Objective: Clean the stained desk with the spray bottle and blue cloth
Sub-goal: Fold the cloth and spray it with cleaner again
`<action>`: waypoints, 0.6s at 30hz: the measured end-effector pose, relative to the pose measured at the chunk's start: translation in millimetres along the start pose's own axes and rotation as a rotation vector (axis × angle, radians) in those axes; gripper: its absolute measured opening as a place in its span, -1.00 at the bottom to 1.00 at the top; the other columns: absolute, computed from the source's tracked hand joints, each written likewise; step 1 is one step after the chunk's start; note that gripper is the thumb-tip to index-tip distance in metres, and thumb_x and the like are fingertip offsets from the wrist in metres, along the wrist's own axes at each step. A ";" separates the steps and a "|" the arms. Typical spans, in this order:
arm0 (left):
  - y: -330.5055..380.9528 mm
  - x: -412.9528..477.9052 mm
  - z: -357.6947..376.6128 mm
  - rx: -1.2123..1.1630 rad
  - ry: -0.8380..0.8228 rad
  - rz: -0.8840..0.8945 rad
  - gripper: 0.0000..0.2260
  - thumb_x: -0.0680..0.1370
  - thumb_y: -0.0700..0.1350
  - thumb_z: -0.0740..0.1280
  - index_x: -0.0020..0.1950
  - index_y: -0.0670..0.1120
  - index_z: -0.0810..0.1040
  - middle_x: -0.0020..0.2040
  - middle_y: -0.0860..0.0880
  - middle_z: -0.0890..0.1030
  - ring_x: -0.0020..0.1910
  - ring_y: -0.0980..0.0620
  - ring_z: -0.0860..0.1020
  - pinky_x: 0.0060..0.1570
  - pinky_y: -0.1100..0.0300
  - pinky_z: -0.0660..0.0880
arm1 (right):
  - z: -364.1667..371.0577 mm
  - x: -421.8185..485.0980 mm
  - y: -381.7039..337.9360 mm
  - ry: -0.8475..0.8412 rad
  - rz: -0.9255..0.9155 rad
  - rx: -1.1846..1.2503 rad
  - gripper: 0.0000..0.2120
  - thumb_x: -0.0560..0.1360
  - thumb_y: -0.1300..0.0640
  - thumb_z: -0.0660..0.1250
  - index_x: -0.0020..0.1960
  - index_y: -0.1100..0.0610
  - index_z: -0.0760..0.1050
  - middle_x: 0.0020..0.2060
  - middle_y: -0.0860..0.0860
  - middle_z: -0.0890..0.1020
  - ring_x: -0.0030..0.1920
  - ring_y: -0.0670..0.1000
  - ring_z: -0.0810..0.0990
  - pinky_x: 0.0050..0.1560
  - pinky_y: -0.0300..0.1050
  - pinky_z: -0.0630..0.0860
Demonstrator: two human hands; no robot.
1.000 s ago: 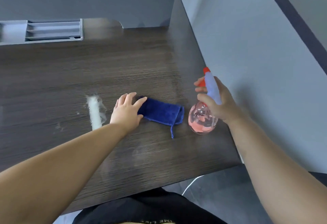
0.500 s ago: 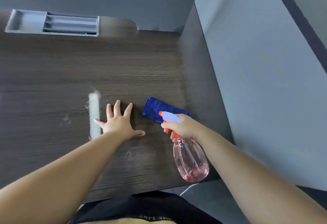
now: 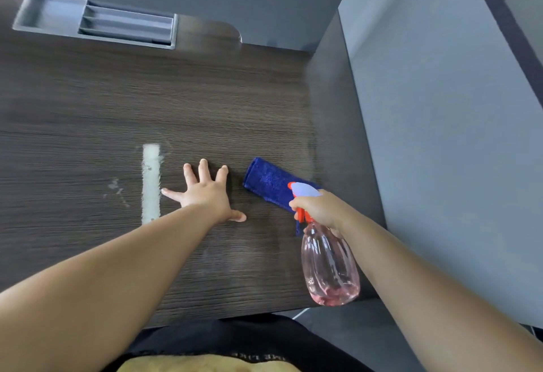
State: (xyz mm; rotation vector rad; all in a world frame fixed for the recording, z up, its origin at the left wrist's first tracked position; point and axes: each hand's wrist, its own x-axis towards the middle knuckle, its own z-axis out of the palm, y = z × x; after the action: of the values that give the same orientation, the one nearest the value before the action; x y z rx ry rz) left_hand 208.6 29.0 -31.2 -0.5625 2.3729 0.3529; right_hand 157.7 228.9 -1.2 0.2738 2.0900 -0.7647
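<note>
Dark wood desk point(image 3: 205, 101), white stain point(image 3: 151, 183) at 9 o'clock of left grip point(image 3: 205, 195), released and flat on desk, blue cloth point(image 3: 266, 180) at its 3 o'clock, right grip point(image 3: 321, 208) grasping pink spray bottle point(image 3: 330, 269).

Soft, cool, even light here, nothing harsh. A pale sheen washes the desk point(image 3: 264, 113) toward its far right side. A thin dark shadow hugs the left hand point(image 3: 205, 192) along its right edge. Small glints on the bottle point(image 3: 329, 263). The tray point(image 3: 53, 16) is smeared with blur, and the wood grain is streaked too. Wide-angle bending at the edges: the partition point(image 3: 440, 136) leans, the forearms balloon.
</note>
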 end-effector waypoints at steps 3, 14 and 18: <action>1.9 1.7 0.0 -0.001 -0.021 -0.007 0.06 0.25 0.32 0.47 0.52 0.17 -0.14 0.53 -0.02 -0.25 0.50 -0.19 -0.28 0.24 -0.51 0.03 | -7.8 -4.2 8.2 -0.007 -0.003 -0.052 -0.46 0.27 -0.04 0.26 0.21 0.14 0.48 -0.33 -0.04 0.60 -0.31 -0.02 0.45 -0.12 -0.06 0.42; 2.2 1.2 -0.4 -0.005 -0.020 0.000 0.06 0.23 0.31 0.49 0.52 0.17 -0.11 0.53 -0.03 -0.22 0.50 -0.19 -0.27 0.24 -0.51 0.04 | -20.3 -11.6 31.3 0.014 0.015 -0.046 -0.46 0.30 -0.10 0.29 0.21 0.12 0.50 -0.20 0.04 0.65 -0.28 -0.03 0.51 0.08 0.05 0.53; 1.9 0.8 -0.4 0.002 -0.023 -0.005 0.06 0.23 0.32 0.49 0.52 0.17 -0.11 0.53 -0.03 -0.22 0.50 -0.19 -0.26 0.24 -0.51 0.04 | -18.1 -13.9 27.4 0.010 0.005 -0.053 -0.54 0.32 -0.02 0.29 0.15 0.19 0.51 -0.30 0.03 0.61 -0.28 -0.01 0.47 -0.05 0.03 0.50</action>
State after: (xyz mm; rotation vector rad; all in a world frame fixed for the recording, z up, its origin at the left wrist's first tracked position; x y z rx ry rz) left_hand 206.9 30.2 -31.2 -0.5603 2.3497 0.3535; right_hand 166.4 262.7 6.2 0.2541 2.1151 -0.7055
